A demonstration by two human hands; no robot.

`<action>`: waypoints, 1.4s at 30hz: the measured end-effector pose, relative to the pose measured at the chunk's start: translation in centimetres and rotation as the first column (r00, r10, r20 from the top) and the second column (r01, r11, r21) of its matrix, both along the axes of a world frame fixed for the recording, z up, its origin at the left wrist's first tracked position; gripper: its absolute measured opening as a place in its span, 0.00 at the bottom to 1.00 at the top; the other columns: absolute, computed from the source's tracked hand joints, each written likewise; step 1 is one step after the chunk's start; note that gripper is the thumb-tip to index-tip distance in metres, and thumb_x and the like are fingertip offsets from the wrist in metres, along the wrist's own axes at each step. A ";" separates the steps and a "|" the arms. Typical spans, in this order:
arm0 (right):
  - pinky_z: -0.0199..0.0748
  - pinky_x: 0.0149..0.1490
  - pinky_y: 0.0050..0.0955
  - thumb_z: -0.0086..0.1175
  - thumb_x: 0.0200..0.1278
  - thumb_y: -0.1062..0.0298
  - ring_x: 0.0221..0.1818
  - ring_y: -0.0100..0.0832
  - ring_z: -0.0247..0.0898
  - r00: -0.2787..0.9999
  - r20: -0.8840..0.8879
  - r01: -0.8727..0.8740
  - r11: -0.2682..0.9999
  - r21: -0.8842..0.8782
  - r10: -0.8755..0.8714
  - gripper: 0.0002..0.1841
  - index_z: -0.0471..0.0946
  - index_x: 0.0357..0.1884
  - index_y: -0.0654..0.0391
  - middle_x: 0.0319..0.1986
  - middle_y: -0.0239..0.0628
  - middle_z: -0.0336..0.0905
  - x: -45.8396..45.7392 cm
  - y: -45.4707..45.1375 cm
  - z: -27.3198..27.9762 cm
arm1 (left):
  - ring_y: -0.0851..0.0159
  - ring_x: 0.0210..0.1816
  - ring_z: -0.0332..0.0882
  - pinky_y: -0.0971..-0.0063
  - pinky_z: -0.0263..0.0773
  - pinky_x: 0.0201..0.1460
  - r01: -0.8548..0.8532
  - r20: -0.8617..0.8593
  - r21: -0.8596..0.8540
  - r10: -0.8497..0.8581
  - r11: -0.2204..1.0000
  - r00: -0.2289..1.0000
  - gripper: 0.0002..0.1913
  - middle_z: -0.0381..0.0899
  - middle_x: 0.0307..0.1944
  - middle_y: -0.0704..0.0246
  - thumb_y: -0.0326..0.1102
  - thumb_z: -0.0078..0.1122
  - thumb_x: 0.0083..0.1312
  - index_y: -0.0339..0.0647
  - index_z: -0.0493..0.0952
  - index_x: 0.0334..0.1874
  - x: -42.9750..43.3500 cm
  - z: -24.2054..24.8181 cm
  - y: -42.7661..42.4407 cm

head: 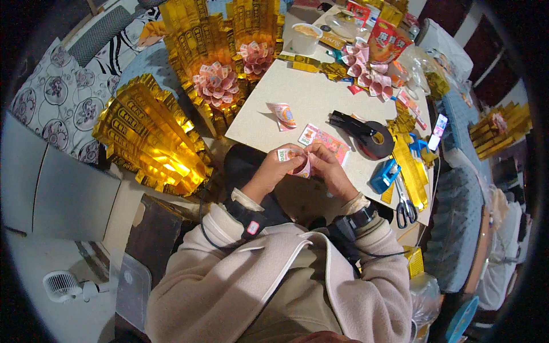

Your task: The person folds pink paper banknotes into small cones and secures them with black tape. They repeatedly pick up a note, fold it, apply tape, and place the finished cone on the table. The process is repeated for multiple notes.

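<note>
Over the front edge of the table [253,122], a pink printed paper note [301,170] is bent into a curl between my two hands. My left hand [275,168] pinches its left side, and my right hand [327,163] grips the right side. Just beyond my fingers lie flat pink notes [336,145], partly covered by my right hand. A single rolled paper cone [283,115] rests farther left. Right of the notes, a black stapler [349,121] touches a roll of black tape [377,139].
A blue tape dispenser [383,178], scissors [405,208] and gold foil strips [410,171] lie at the right. Pink paper cones [360,70], a red food packet [388,40] and a plastic tub [306,39] stand farther back. Gold foil arrangements [150,133] with pink paper flowers [215,84] are at left.
</note>
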State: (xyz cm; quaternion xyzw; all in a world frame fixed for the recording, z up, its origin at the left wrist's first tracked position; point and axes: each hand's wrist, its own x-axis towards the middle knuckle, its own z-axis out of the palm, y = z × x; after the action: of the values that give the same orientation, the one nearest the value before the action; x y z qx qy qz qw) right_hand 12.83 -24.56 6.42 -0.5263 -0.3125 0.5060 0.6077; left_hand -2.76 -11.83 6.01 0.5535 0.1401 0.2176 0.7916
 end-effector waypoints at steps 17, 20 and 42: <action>0.75 0.60 0.31 0.51 0.82 0.49 0.51 0.24 0.76 0.995 -0.089 -0.058 0.991 -0.122 0.047 0.15 0.76 0.49 0.51 0.45 0.30 0.79 -1.2 -1.3 2.0 | 0.75 0.36 0.83 0.77 0.79 0.35 -0.154 -0.117 0.411 0.220 0.899 0.969 0.07 0.87 0.38 0.68 0.28 0.67 0.72 0.34 0.86 0.47 -0.4 0.5 -1.2; 0.77 0.61 0.35 0.52 0.81 0.50 0.53 0.29 0.79 0.996 -0.073 -0.064 0.991 -0.118 0.056 0.15 0.76 0.52 0.51 0.46 0.32 0.80 -0.8 -1.2 1.7 | 0.72 0.35 0.84 0.75 0.80 0.34 -0.183 -0.050 0.571 0.257 0.800 0.965 0.07 0.87 0.37 0.65 0.29 0.66 0.71 0.33 0.86 0.46 -0.5 1.0 -1.3; 0.79 0.46 0.33 0.64 0.70 0.66 0.39 0.33 0.82 0.461 0.879 0.085 0.992 0.093 -0.122 0.08 0.81 0.41 0.60 0.35 0.39 0.84 -1.7 -1.5 4.2 | 0.51 0.41 0.85 0.63 0.79 0.45 -0.230 -0.043 0.756 0.397 0.613 0.917 0.06 0.85 0.39 0.60 0.33 0.70 0.64 0.38 0.87 0.39 -0.4 0.6 -1.2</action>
State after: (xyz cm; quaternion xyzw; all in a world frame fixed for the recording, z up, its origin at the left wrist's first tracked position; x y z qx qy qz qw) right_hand 11.12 -26.10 10.64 -0.7189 -0.5575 0.1184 0.3980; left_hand -3.14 -12.98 6.57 0.8109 0.2165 0.3324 0.4303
